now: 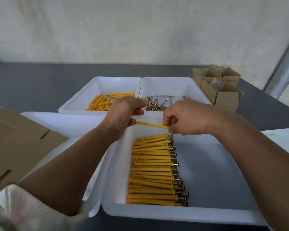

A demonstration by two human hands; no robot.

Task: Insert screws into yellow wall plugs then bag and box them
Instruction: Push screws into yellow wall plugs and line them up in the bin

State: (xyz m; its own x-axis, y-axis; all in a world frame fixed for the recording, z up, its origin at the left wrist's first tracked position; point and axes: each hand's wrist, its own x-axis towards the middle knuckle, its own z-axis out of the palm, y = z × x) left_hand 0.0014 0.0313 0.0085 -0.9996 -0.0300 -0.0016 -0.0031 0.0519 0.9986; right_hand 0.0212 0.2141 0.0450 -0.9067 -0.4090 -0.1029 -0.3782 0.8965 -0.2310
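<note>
A single yellow wall plug (151,125) lies level between my two hands above the near white tray (157,214). My left hand (123,112) pinches its left tip, while my right hand (185,117) grips its right end with curled fingers; any screw there is hidden. Below them, a neat row of finished plugs with screws (153,170) fills the tray's left side. At the back, one white tray holds loose yellow plugs (105,102) and the tray beside it holds loose screws (157,104).
Flat brown cardboard (15,144) lies at the left over another white tray (65,119). Small open cardboard boxes (220,87) with clear bags stand at the back right. A white paper (284,142) lies at the right on the grey table. A metal pole (284,69) rises far right.
</note>
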